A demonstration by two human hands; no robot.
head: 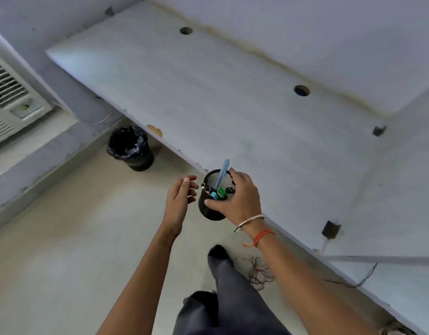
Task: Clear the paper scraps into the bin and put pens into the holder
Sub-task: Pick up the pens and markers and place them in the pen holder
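Note:
My right hand (pixel 240 197) grips a black mesh pen holder (pixel 209 209) in the air, just off the front edge of the white desk (pixel 208 97). Several pens (pixel 220 177) stand in it, among them a long light-blue one and a green-capped marker. My left hand (pixel 180 197) hovers just left of the holder, fingers loosely apart, holding nothing that I can see. A black bin (pixel 131 147) with a dark liner stands on the floor left of the desk. No paper scraps show on the desk top.
The desk has two round cable holes (pixel 301 90) and runs along the wall. A window air conditioner (pixel 8 93) sits at the far left. Tangled wires (pixel 258 272) lie on the floor under the desk edge, beside my leg (pixel 223 286).

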